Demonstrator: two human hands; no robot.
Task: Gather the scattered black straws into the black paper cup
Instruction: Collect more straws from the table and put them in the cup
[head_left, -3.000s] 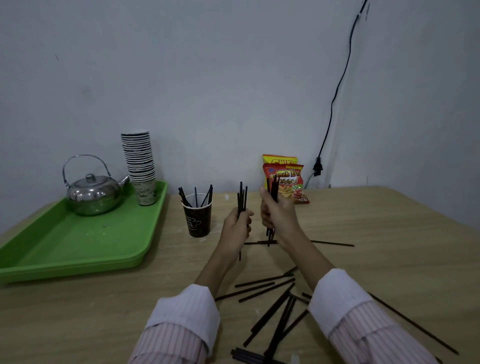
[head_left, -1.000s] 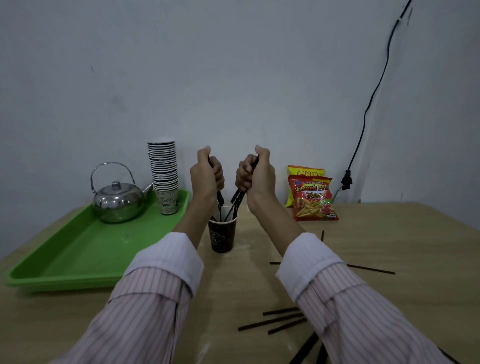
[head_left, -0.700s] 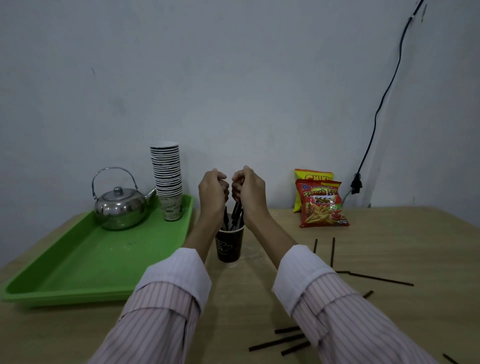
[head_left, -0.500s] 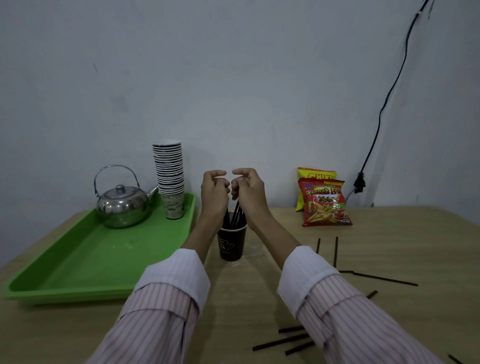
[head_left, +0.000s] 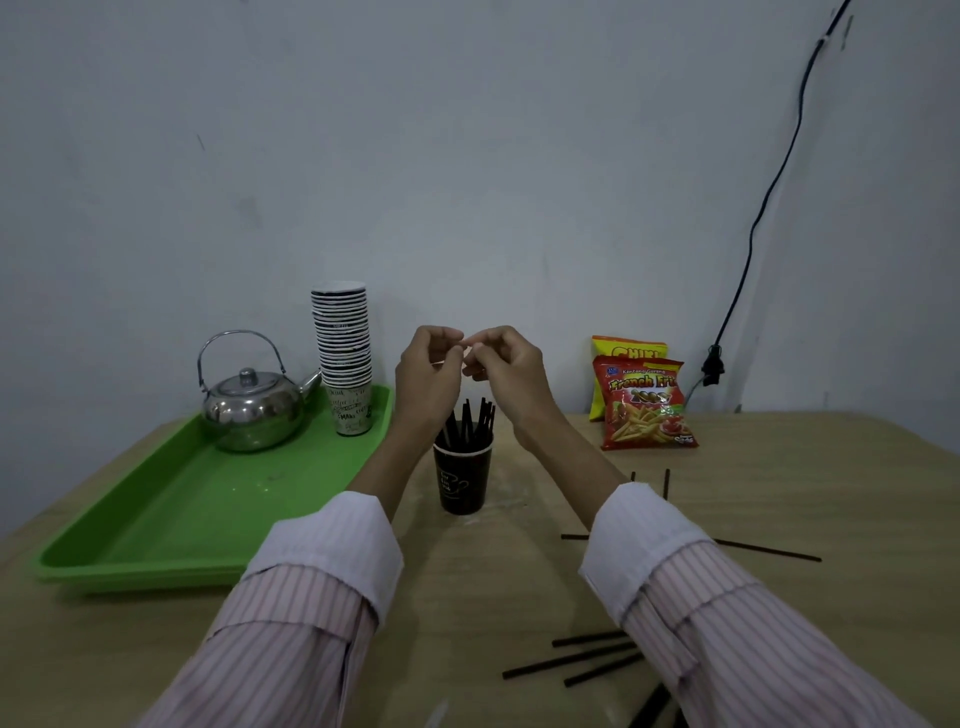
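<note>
While both hands hang just above the cup, they hold nothing that I can see: the left hand (head_left: 427, 376) and the right hand (head_left: 506, 371) have loosely curled fingers, and their fingertips meet over the rim. Directly under them the black paper cup (head_left: 462, 480) stands upright on the table (head_left: 805, 467), with a bundle of black straws (head_left: 470, 423) standing inside it. I judge the task as partly done. Seen from the cup, two short straws (head_left: 667, 483) lie at 3 o'clock, a long straw (head_left: 768, 550) at 4 o'clock, and a loose group (head_left: 571, 661) at 5 o'clock beside the right sleeve (head_left: 701, 597); these are not yet gathered. A green tray (head_left: 182, 519) with a kettle (head_left: 252, 415) lies at 9 o'clock.
</note>
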